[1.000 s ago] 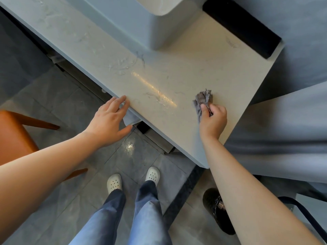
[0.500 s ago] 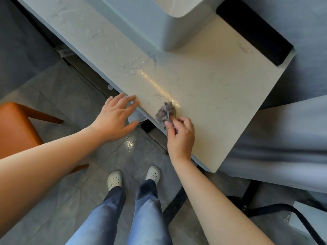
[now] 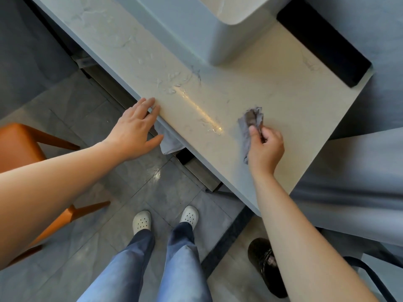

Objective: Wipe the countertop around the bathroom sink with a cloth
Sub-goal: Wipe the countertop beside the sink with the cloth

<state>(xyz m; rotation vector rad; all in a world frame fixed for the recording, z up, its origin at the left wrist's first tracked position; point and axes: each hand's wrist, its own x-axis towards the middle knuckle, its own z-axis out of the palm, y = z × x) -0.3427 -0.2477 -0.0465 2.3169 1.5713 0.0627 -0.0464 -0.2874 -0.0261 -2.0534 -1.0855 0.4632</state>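
A pale marble countertop (image 3: 283, 99) runs diagonally, with a grey raised sink basin (image 3: 196, 33) standing on it at the top. My right hand (image 3: 265, 149) grips a crumpled grey cloth (image 3: 250, 123) and holds it against the counter, right of a shiny wet streak (image 3: 205, 117). Smears and water marks (image 3: 172, 81) lie on the stone near the basin's front corner. My left hand (image 3: 135, 131) rests with straight fingers on the counter's front edge, holding nothing.
A black block (image 3: 322, 38) lies along the counter's back right edge. An orange chair (image 3: 24, 147) stands at the left on the grey tiled floor. A pale cloth (image 3: 169, 142) hangs under the counter edge. A dark round object (image 3: 263, 262) sits on the floor below my right arm.
My right hand has slid the cloth to the right, away from the front edge and back onto the counter's middle. My left hand has stayed at the edge.
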